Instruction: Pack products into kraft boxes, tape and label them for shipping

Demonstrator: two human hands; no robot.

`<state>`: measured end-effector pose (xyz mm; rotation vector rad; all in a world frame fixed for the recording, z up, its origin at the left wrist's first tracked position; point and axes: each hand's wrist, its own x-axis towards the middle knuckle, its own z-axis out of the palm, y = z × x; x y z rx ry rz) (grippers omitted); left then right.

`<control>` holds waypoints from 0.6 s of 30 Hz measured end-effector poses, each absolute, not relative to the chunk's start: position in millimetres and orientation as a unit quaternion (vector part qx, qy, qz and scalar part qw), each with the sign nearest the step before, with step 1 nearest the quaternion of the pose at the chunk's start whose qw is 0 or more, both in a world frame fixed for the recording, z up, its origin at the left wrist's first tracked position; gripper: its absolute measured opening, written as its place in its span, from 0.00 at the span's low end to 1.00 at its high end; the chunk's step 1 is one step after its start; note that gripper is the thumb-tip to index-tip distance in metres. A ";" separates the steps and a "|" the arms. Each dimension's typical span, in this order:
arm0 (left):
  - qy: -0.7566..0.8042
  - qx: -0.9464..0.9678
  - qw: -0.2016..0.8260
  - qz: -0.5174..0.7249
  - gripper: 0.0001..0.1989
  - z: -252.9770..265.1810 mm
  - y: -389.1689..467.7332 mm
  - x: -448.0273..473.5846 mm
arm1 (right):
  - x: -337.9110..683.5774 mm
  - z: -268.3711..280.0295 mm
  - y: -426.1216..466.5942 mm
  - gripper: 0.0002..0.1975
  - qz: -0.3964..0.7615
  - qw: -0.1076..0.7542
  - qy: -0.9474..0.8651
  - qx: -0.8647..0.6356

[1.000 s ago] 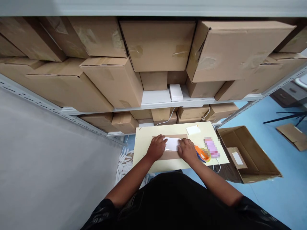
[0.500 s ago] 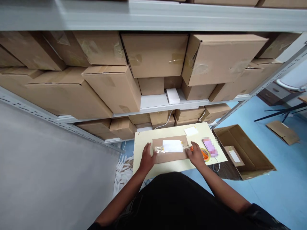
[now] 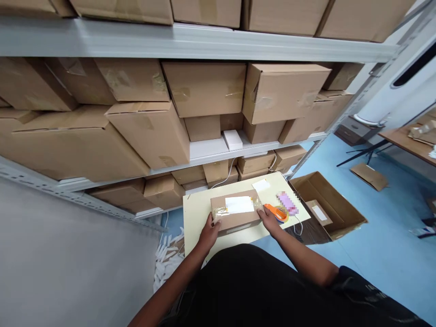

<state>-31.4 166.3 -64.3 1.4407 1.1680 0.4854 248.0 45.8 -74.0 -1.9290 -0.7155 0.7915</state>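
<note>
A taped cardboard box (image 3: 238, 221) with a white label (image 3: 240, 205) on its top is held between my hands, its near side tilted into view. My left hand (image 3: 209, 231) grips the left end, thumb on the near edge. At the right end, my right hand (image 3: 267, 219) is closed on the box with its thumb near the top corner. Beneath is a pale yellow table (image 3: 197, 206). Right of my right hand lies an orange tape dispenser (image 3: 276, 212) with a tape roll. Beyond it is a pink phone (image 3: 288, 203), partly blurred out.
A large open carton (image 3: 340, 209) on the right holds a smaller labelled box (image 3: 319, 212). Shelves (image 3: 207, 150) full of cardboard boxes stand ahead. A white paper (image 3: 261, 185) lies at the table's back. White scraps (image 3: 168, 256) litter the floor at left.
Both hands have closed onto the ends of the box, which is now tilted so its near side shows. The view has swung right, uncovering the orange dispenser.
</note>
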 end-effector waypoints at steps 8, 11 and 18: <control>0.430 0.666 0.555 0.251 0.31 3.1 193.3 -11.9 | 246.4 -10.1 31.2 0.28 0.256 0.538 -0.273 -0.755; 0.411 0.674 0.558 0.256 0.30 26.5 200.2 25.3 | 268.8 -0.3 20.1 0.30 0.224 0.567 -0.245 -0.754; 0.347 0.692 0.589 0.233 0.29 62.7 195.2 173.2 | 378.5 7.6 -29.1 0.33 0.165 0.647 -0.185 -0.721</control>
